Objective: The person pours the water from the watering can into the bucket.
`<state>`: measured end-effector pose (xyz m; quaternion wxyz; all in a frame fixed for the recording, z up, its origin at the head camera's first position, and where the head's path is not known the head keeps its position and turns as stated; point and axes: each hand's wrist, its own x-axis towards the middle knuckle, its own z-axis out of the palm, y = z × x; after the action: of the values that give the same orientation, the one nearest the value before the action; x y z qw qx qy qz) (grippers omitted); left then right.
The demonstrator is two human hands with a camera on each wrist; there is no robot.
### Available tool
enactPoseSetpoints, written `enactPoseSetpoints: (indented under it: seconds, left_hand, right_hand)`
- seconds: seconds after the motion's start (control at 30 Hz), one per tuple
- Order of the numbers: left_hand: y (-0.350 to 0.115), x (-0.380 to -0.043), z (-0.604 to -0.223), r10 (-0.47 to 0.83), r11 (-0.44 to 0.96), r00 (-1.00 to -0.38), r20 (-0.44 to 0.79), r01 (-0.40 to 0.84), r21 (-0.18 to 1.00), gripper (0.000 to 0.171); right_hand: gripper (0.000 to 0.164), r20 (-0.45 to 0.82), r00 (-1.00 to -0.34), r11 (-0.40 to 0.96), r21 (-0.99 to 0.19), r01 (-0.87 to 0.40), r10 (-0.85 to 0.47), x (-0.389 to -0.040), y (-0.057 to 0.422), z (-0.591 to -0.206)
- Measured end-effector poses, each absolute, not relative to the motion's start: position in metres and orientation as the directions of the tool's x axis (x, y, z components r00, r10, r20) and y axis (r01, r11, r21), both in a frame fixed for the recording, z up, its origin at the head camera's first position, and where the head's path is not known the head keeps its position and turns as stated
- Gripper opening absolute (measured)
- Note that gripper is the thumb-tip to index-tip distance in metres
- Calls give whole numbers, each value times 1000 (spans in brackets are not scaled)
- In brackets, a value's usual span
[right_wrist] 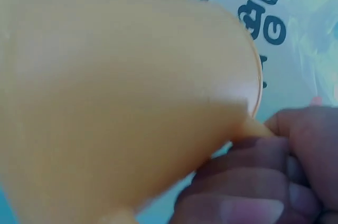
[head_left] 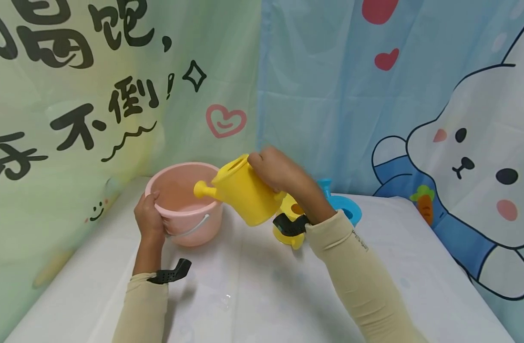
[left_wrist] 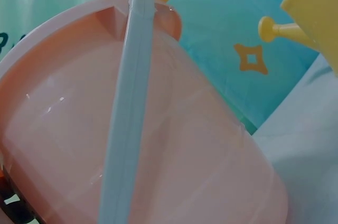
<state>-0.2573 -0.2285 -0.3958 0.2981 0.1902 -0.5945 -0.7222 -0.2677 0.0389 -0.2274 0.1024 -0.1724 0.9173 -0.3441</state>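
Note:
A pink bucket [head_left: 197,231] stands on the table, and my left hand [head_left: 149,216] holds its left rim. Its pale handle [left_wrist: 132,102] hangs down the outer side in the left wrist view. My right hand [head_left: 276,169] grips the handle of a yellow watering can [head_left: 251,193], lifted and tipped left, its spout [head_left: 205,189] over the bucket's right rim. In the right wrist view, fingers [right_wrist: 237,182] curl round that handle beside the can's body [right_wrist: 116,86]. Whether anything flows from the spout cannot be seen.
Behind my right wrist stands a second yellow watering can [head_left: 283,234], partly hidden. Beyond it is a blue watering can [head_left: 349,206], partly covered by the forearm. A white cloth covers the table [head_left: 253,295]. Printed curtains [head_left: 304,95] hang along the table's back and left side.

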Motion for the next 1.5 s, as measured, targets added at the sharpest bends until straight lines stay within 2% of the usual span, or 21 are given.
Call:
enactPoseSetpoints:
  seconds: [0.2,0.53,0.9,1.2,1.5]
  left_hand:
    - [-229,-258,-395,-660,-105,-746,89,209,972,34]
    - [-230,-256,-390,-662,-132,-744,89,233,963,34]
    - [-230,-255,-394,-665,-134,-741,94,243,961,34]
    - [-230,-252,-395,-661,-143,-746,75,224,964,35]
    - [-229,-253,-397,-664,-131,-743,83,225,965,34]
  right_hand:
    - [44,-14,-929,595,-772,-225,-371,-257,46,-242]
    - [52,125,-933,608,-728,-318,-338,-249,51,-262]
    - [55,192,-950,521,-800,-297,-247,-241,55,-283]
    - [58,193,-960,381,-887,-260,-205,-240,60,-302]
    - [55,191,-974,325,-920,-221,-121,-231,62,-316]
